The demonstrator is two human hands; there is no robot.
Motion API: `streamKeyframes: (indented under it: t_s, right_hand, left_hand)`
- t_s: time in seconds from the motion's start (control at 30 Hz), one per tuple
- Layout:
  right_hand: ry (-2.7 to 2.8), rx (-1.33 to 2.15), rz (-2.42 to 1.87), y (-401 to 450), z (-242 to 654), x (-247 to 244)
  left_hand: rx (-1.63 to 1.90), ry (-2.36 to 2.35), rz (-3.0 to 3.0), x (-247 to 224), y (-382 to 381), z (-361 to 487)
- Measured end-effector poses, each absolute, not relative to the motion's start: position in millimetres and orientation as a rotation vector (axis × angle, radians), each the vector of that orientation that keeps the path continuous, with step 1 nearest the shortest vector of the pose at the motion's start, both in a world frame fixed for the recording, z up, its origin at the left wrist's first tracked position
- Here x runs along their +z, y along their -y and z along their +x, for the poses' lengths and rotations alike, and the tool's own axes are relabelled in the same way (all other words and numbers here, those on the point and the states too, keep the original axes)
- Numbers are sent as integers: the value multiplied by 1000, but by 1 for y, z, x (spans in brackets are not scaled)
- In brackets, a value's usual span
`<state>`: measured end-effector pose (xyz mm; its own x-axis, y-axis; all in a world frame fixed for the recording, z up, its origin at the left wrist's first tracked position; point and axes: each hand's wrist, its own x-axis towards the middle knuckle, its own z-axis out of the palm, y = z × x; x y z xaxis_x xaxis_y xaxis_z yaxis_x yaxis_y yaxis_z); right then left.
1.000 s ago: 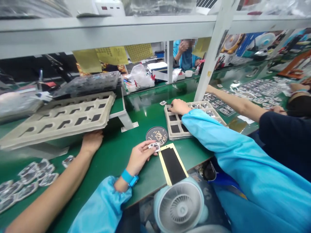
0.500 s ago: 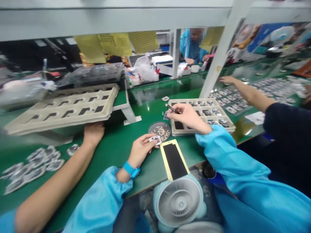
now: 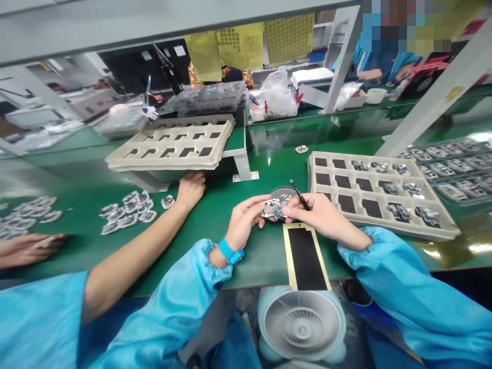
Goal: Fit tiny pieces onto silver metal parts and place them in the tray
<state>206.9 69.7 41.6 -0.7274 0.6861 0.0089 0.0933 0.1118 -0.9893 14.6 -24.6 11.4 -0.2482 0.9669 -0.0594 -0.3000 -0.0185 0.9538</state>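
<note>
My left hand (image 3: 245, 221) is closed on a small white-framed electronic part (image 3: 271, 208), held above the table between thumb and fingers. Close against its right side, my right hand (image 3: 319, 214) pinches a small circuit board piece (image 3: 283, 203) at that part. A slim black pen-like tool (image 3: 300, 193) also sticks up from the right hand's grip. Fingers partly cover where the two pieces meet. Just behind them lies a round dark dish (image 3: 280, 191) of tiny pale bits. Below the hands is a black sheet with a yellow border (image 3: 306, 259).
To the right is a beige compartment tray (image 3: 413, 231) partly filled with circuit boards. Another beige tray (image 3: 169, 163) rests on a raised stand. At left, a co-worker's arm (image 3: 142, 248) reaches under it, near several white-framed parts (image 3: 128, 211). A small fan (image 3: 302, 328) stands at the table edge.
My right hand has come left and down from the compartment tray to my left hand, bringing the board piece and black tool. The view has turned left.
</note>
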Motion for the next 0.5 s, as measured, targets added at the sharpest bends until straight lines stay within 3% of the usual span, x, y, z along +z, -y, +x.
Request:
streamKeyframes:
  t_s: [0.5]
  right_hand:
    - [1729,1615,-769,-64,202,36]
  left_hand:
    - [1533,-1322,1051,13,29,21]
